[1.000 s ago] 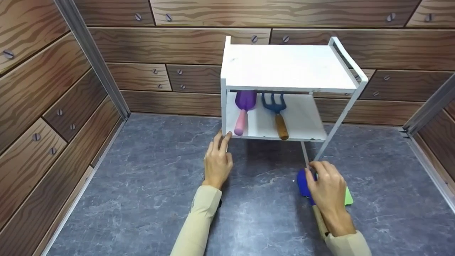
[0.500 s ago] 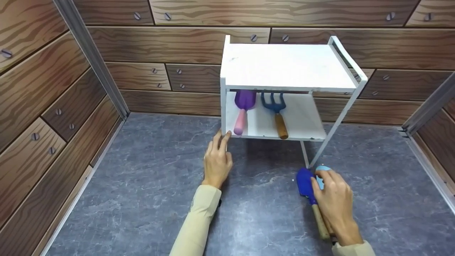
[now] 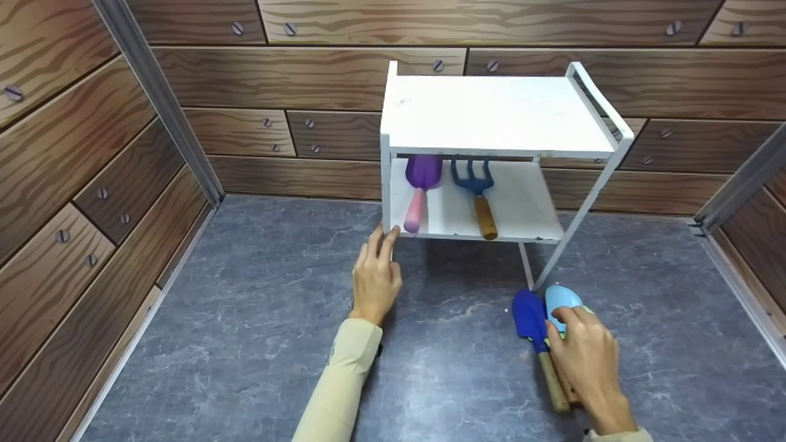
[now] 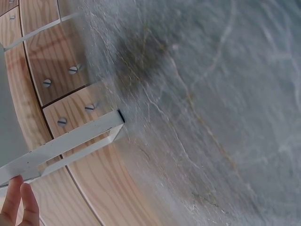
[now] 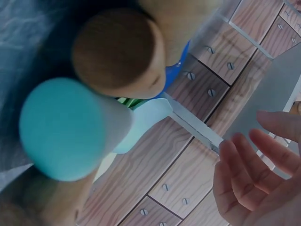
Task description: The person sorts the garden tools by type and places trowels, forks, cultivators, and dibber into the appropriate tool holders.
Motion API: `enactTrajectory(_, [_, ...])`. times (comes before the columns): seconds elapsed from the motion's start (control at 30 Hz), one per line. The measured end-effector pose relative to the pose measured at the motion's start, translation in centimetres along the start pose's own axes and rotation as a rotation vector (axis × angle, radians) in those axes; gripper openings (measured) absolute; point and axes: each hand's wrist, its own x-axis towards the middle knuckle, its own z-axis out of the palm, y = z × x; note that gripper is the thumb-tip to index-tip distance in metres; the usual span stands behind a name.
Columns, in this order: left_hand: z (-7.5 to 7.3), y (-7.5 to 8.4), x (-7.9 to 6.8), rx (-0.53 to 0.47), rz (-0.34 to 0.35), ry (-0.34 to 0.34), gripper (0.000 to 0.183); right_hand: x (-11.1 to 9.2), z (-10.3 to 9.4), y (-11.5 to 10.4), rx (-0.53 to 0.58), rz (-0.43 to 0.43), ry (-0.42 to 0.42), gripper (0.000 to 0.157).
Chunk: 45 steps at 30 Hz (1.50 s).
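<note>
In the head view my left hand [image 3: 376, 276] touches the left front post of a white two-shelf stand [image 3: 491, 113], fingers mostly straight. Its fingertips meet the white frame [image 4: 89, 134] in the left wrist view. Over several garden tools on the floor, my right hand [image 3: 586, 356] is loosely curled and holds nothing. Beneath and beside it lie a dark blue trowel [image 3: 529, 314] with a wooden handle and a light blue trowel [image 3: 559, 299], its handle hidden by the hand. A rounded turquoise handle end [image 5: 63, 129] and a wooden one [image 5: 115, 52] show in the right wrist view.
The lower shelf bears a purple trowel [image 3: 424, 172] with a pink handle and a blue hand fork [image 3: 473, 184] with a brown handle. Wood-patterned walls [image 3: 307, 77] enclose the grey marbled floor [image 3: 264, 294] at the back and sides.
My right hand has drawn back toward the lower right, uncovering the light blue trowel and more of the dark blue one. My left hand and the stand keep their places.
</note>
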Motion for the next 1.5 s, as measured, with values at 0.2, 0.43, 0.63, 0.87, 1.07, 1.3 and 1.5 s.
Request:
enactTrajectory(0.2, [0.0,0.1,0.0,0.0,0.001,-0.004,0.062,-0.5,-0.3,0.5,-0.012,0.04,-0.06,0.016])
enactTrajectory(0.43, [-0.1,0.2,0.1,0.0,-0.01,-0.01,0.062,-1.2,-0.4,0.9,-0.024,0.105,-0.154,0.014])
enactTrajectory(0.63, [0.0,0.2,0.0,-0.007,-0.012,-0.014,0.063,-1.9,-0.3,0.9,-0.035,0.152,-0.231,0.012])
enactTrajectory(0.87, [0.0,0.2,0.1,0.001,-0.009,-0.005,0.063,-2.3,-0.3,0.8,-0.047,0.18,-0.345,0.012])
enactTrajectory(1.07, [0.0,0.1,0.0,0.003,-0.003,0.003,0.063,-2.7,-0.3,0.9,-0.046,0.167,-0.329,0.01])
enactTrajectory(1.3, [-0.1,0.1,0.0,-0.011,-0.014,-0.008,0.063,-2.8,-0.3,1.2,-0.053,0.182,-0.367,0.006])
enactTrajectory(1.5, [0.0,0.0,0.0,-0.01,-0.001,0.006,0.064,-2.9,-0.2,1.3,-0.053,0.189,-0.368,0.004])
